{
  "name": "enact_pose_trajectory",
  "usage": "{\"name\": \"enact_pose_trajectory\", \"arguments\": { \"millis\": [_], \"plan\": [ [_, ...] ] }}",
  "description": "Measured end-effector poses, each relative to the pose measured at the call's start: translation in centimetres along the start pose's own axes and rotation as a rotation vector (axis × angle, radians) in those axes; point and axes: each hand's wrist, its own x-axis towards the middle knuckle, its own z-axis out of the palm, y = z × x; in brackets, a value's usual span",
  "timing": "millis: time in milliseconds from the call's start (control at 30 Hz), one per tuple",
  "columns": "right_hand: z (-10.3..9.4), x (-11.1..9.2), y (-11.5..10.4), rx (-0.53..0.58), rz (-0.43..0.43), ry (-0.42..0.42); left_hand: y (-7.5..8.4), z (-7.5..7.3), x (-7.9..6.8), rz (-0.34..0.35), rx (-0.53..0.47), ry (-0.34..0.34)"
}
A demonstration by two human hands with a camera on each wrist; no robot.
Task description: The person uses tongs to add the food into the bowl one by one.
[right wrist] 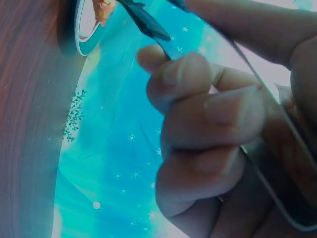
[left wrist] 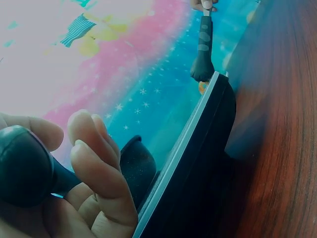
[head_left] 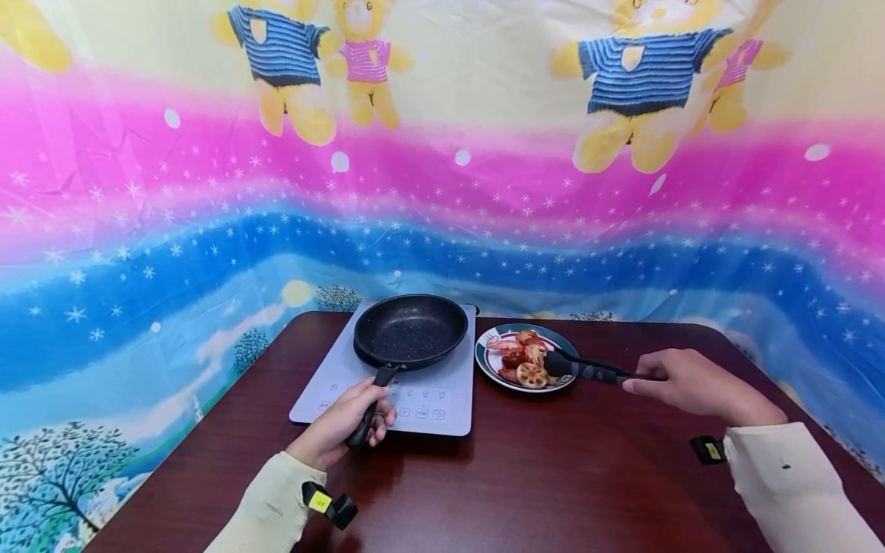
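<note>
My left hand (head_left: pixel 353 422) grips the handle of a black frying pan (head_left: pixel 411 330), its fingers curled round the handle end in the left wrist view. The pan rests on a white induction cooker (head_left: pixel 311 403). To the right, my right hand (head_left: pixel 684 384) holds black-tipped tongs (head_left: pixel 598 372). The tong tips touch or hover over food on a green-rimmed plate (head_left: pixel 494 378); whether they pinch a piece I cannot tell. On the plate lie a lotus root slice (head_left: pixel 531 375) and several reddish pieces. In the right wrist view, fingers and thumb wrap the metal tong arms (right wrist: pixel 267 183).
Cooker and plate stand on a dark wooden table (head_left: pixel 553 476), near its back edge. Behind hangs a printed cloth (head_left: pixel 456 200) with bears and snowflakes. A black strap with a camera sits on each wrist.
</note>
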Motion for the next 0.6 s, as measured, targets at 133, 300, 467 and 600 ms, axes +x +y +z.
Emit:
{"name": "enact_pose_trajectory", "arguments": {
  "millis": [133,300,467,600],
  "plan": [
    [0.34,0.14,0.07,0.002,-0.017,-0.023,0.03,0.08,-0.04,-0.001,0.007,0.001],
    [0.57,0.15,0.23,-0.009,-0.021,-0.021,0.04,0.19,-0.05,-0.003,0.009,0.002],
    [0.57,0.1,0.42,-0.057,-0.004,-0.001,0.03,0.2,-0.03,0.001,0.011,0.004],
    [0.66,0.1,0.49,-0.071,0.011,0.003,-0.04,0.16,-0.02,0.001,0.011,0.01]
  ]
}}
